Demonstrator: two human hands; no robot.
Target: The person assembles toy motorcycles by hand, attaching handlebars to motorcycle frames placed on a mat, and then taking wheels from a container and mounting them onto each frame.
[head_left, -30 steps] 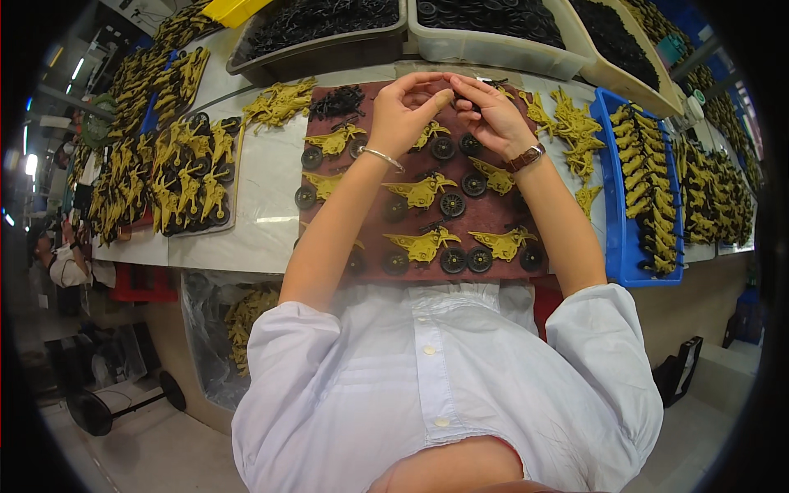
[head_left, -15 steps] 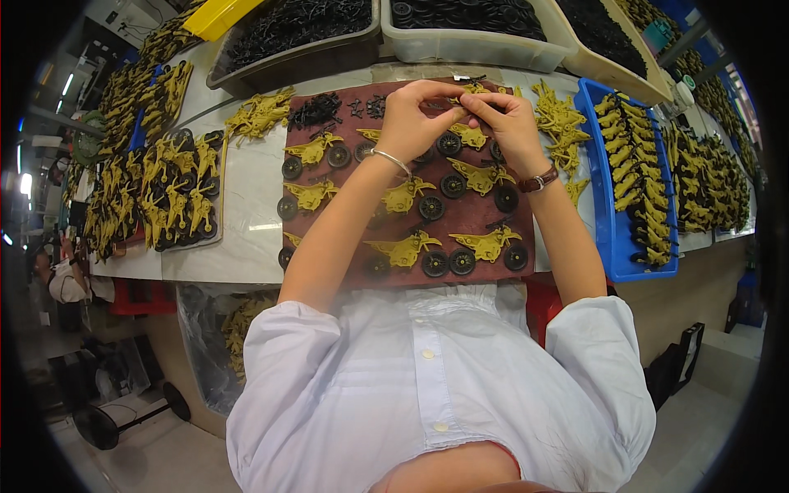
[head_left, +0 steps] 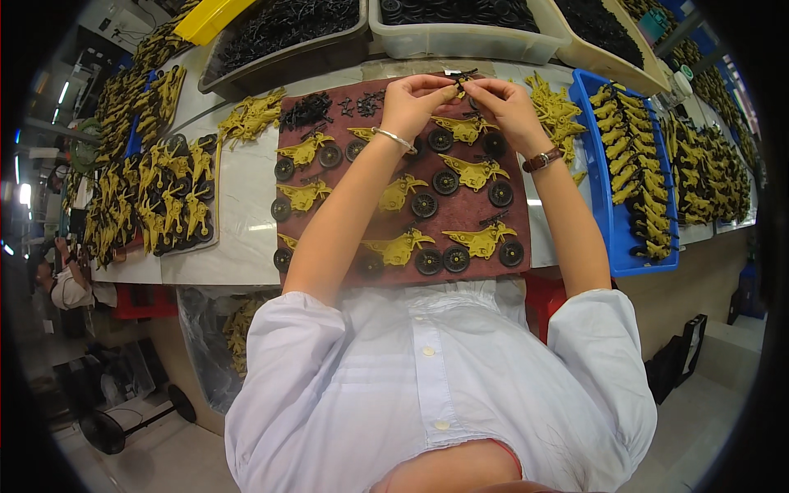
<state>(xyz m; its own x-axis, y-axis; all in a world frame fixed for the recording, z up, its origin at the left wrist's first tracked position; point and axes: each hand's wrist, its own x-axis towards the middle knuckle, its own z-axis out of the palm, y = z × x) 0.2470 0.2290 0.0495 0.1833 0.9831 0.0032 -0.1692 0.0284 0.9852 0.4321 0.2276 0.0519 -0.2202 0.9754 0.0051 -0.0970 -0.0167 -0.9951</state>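
At the far edge of the dark red mat (head_left: 329,238), my left hand (head_left: 415,105) and my right hand (head_left: 508,107) meet with fingers pinched on a small black and yellow toy motorbike part (head_left: 460,83). Fingers cover much of it, so its full shape is hidden. Below my hands, yellow toy motorbike bodies (head_left: 481,241) lie in rows on the mat, with black wheels (head_left: 429,261) beside them. Small black parts (head_left: 306,111) form a pile at the mat's far left corner.
Bins of black parts (head_left: 460,41) line the back. A blue tray (head_left: 604,238) of yellow and black pieces stands at right. Loose yellow bodies (head_left: 251,117) flank the mat. Assembled motorbikes (head_left: 177,193) crowd the left side. A yellow tray edge (head_left: 209,20) juts in at upper left.
Both hands have shifted slightly farther away, still pinched together. The black and yellow part between the fingertips shows more plainly now. The whole view has tilted a little.
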